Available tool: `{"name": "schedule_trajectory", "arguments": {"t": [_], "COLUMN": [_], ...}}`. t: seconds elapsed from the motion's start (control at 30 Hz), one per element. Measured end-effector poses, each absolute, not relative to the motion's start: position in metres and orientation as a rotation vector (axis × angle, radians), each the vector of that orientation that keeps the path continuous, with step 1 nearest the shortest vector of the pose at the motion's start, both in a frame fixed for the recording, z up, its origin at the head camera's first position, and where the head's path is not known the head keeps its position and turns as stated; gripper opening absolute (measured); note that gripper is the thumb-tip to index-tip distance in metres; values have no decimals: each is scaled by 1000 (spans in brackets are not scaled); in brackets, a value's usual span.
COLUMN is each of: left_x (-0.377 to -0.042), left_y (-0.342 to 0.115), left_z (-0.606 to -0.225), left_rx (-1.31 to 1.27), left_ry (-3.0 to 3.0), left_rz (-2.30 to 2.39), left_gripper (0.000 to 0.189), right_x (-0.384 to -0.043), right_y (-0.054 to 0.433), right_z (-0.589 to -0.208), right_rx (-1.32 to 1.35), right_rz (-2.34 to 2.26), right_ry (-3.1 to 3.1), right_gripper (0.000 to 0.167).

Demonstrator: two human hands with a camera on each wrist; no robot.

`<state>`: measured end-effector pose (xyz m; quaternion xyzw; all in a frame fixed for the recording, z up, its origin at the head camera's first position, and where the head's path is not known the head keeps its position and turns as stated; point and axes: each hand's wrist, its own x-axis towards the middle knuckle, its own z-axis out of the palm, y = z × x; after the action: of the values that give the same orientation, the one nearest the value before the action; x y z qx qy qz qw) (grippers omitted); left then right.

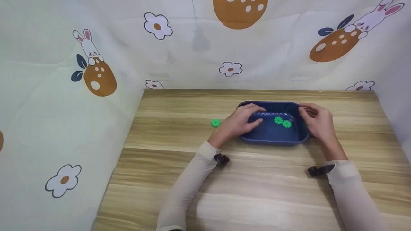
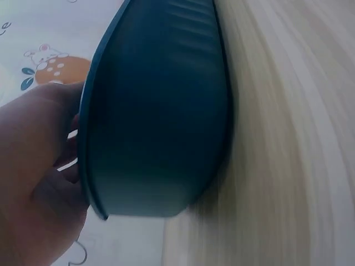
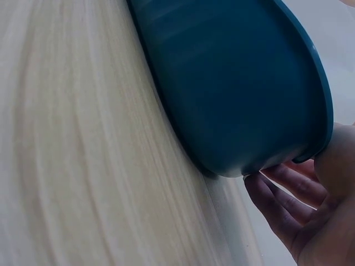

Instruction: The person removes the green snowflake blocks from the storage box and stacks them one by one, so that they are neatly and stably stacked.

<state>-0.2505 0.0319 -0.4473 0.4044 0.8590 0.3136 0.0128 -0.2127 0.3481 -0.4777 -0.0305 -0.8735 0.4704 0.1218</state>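
A dark blue plastic basin [image 1: 273, 138] stands on the wooden table, and two green notched plastic discs [image 1: 286, 124] lie inside it, side by side. My right hand [image 1: 319, 123] grips the basin's right end, thumb at the rim and fingers against the outer wall. In the right wrist view, fingers [image 3: 283, 208] touch the basin's outside [image 3: 238, 83]. Over the left end reaches my left hand [image 1: 239, 120], its thumb and fingers apart above the inside with nothing between them. A third green disc [image 1: 215, 123] lies on the table, left of that hand.
The wood-grain table [image 1: 154, 179] ends at a pale cloth backdrop [image 1: 192, 51] printed with rabbits and flowers. More cloth hangs along the left and right sides. Each wrist wears a small black camera.
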Motion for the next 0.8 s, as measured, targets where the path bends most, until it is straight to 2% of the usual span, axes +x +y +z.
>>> {"name": "schedule_trajectory", "arguments": {"t": [0.43,0.8], "left_x": [-257,-264], "left_y": [91,114], "left_z": [-451,-463], "left_rx": [1271,1295], "left_ry": [2584,2601], "left_rz": [718,508], "left_gripper": [39,41], "right_x": [-213,-214], "right_y": [347,350], "right_z": [-479,-479], "right_rx": [-82,-63], "right_rz": [1393,1406], "right_ry": [-2548,-2532], "right_gripper": [36,35]}}
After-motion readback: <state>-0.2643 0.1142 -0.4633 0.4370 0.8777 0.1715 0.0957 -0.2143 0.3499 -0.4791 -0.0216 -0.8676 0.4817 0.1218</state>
